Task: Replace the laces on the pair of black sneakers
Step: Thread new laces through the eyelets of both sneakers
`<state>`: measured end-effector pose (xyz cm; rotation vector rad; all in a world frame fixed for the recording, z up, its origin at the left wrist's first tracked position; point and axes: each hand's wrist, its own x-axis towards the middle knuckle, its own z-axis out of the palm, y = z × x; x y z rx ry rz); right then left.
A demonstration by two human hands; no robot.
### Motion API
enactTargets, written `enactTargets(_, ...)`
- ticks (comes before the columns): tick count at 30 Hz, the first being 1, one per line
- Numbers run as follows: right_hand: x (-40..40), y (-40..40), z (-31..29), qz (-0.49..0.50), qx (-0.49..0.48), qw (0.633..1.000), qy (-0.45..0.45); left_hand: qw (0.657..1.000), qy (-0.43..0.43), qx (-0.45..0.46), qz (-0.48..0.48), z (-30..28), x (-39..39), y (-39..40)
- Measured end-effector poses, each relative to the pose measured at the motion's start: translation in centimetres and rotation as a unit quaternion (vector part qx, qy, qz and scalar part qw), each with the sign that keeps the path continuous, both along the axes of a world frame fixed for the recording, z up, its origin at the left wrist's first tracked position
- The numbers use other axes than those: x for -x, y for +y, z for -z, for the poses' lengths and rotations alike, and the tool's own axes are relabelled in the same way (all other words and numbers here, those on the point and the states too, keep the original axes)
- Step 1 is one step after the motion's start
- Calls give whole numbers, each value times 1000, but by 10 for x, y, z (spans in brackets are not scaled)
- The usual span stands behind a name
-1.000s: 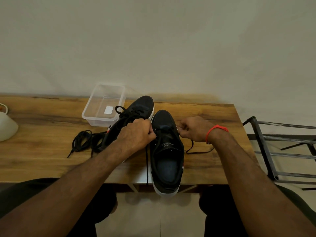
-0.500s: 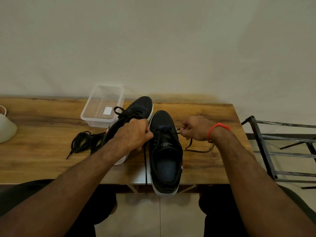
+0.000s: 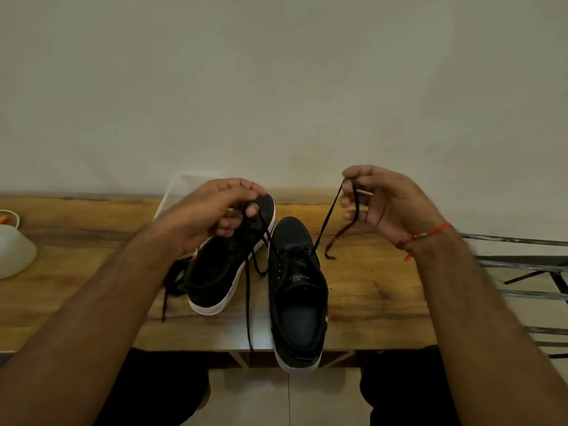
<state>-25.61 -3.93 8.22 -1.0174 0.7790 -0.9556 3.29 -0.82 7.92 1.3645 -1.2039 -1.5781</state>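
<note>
**Sneakers: lace through the front eyelets, both ends pulled up**

Sneakers sit side by side on the tabletop (image 3: 384, 302), toes away from the person. Right sneaker (image 3: 296, 290) is near the front edge, heel overhanging it. Left sneaker (image 3: 229, 256) lies just beside it, angled left, partly hidden under the left forearm.

Hands are raised and well apart. Left hand (image 3: 215, 210) pinches one end of the lace (image 3: 327, 219) above the left sneaker's toe; right hand (image 3: 387, 201) pinches the other end up and to the right. Both strands run down to the front eyelets of the right sneaker. Left strand has a long tail hanging past the tabletop's front edge; right tail is short and ends near the wrist.

My read: evening out the ends after the first eyelet pair, rest of the lacing not done yet.

Risks from here:
- Uneven lengths. Left tail looks much longer; if not balanced now, one side probably runs short at the top eyelets.
- Sneaker is not held down and its heel overhangs. A hard upward tug could lift it or drag it off the edge.
- Dangling tail could snag on the tabletop edge or on the neighbouring sneaker.
- Twisted lace across the front bar – can't tell from this angle whether it lies flat.

Also there: loose black laces (image 3: 172, 281) left of the sneakers, clear plastic container (image 3: 172, 192) behind the left hand, white bowl (image 3: 13, 250) far left, metal rack (image 3: 522, 272) at right.
</note>
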Motion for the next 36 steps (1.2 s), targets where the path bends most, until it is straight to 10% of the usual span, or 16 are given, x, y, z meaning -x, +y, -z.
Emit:
enactTargets(7, -7, 4, -15, 47, 125, 990, -36, 992, 70, 95, 44, -22, -3, 6)
enactTargets(15, -20, 7, -51, 196, 269, 923, 194, 971, -9, 235, 31, -77, 2, 19)
enactTargets(36, -45, 42, -188, 225, 295, 919, 131, 911, -148, 341, -177, -195, 43, 40)
